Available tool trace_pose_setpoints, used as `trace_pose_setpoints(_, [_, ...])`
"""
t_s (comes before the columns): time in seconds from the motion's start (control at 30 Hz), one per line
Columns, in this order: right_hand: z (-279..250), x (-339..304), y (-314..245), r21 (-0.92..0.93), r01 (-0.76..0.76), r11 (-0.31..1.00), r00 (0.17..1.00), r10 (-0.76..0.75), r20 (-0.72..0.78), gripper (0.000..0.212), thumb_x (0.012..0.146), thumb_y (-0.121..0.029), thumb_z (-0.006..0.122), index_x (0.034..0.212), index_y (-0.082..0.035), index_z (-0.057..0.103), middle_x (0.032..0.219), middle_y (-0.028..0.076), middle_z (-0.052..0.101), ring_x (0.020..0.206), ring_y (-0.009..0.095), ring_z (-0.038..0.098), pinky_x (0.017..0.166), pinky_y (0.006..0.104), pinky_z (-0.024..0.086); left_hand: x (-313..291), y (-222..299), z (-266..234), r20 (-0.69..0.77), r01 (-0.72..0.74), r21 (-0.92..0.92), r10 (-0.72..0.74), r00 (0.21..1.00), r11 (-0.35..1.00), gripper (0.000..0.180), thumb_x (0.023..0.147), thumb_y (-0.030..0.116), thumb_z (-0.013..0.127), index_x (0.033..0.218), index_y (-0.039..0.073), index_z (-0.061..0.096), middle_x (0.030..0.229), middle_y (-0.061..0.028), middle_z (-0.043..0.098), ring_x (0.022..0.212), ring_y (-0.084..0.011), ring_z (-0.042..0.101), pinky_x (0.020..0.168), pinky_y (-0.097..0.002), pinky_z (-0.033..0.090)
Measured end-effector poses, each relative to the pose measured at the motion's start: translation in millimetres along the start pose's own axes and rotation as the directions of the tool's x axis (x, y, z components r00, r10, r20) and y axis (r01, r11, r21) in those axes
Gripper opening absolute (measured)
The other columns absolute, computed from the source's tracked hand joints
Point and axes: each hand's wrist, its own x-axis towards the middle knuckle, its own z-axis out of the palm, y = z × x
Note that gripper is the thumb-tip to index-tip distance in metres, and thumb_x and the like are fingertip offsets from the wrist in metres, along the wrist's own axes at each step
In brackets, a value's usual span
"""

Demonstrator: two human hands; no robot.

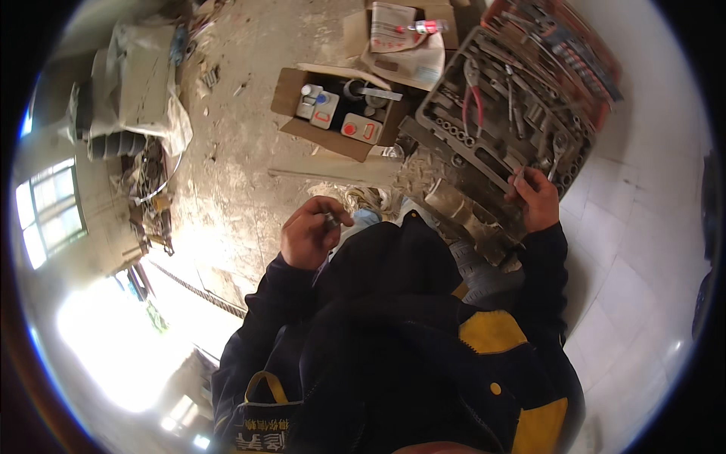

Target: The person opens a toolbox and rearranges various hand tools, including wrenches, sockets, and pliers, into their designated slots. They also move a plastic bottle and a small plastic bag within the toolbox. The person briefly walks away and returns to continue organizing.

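Note:
My left hand [308,233] is closed in front of my body, its fingers curled round a small grey metal piece [330,220] whose kind I cannot make out. Over the near edge of an open socket set case [495,175], my right hand [537,200] has thumb and fingers pinched together; whatever they hold, if anything, is too small to name. Sockets fill slots in the case. Pliers with red handles [474,102] lie across it, and a ratchet [559,145] rests close to my right hand.
A cardboard box [302,130] with bottles and cans stands ahead on the dirty floor. Behind it is another carton [355,34] with paper on top. A red tool tray [597,53] lies beyond the case. Dirty metal parts [469,216] lie between my arms. A white tiled wall [643,227] rises at right.

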Motion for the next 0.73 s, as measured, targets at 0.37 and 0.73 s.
trace_pose_setpoints(0.37, [100, -28, -17, -0.194, 0.084, 0.977, 0.988, -0.056, 0.144, 0.029, 0.098, -0.014, 0.078, 0.12, 0.001, 0.067, 0.098, 0.004, 0.069, 0.083, 0.012, 0.068, 0.075, 0.0292, 0.06, -32, 4, -41, 0.004, -0.039, -0.27, 0.041, 0.999, 0.962, 0.03, 0.094, 0.015, 0.048, 0.118, 0.002, 0.06, 0.11, -0.0201, 0.072, 0.068, -0.0148, 0.052, 0.064, -0.0275, 0.046])
trace_pose_setpoints(0.73, [453, -199, 12, -0.456, 0.647, 0.612, 0.664, -0.158, 0.73, 0.037, 0.093, -0.023, 0.082, 0.118, -0.001, 0.067, 0.1, 0.012, 0.078, 0.087, 0.023, 0.076, 0.081, 0.0349, 0.06, -143, -38, -222, 0.034, -0.185, -0.611, 0.259, 0.965, 0.77, 0.039, 0.105, 0.032, 0.052, 0.129, 0.002, 0.059, 0.133, -0.02, 0.068, 0.12, -0.0355, 0.067, 0.107, -0.0444, 0.054])
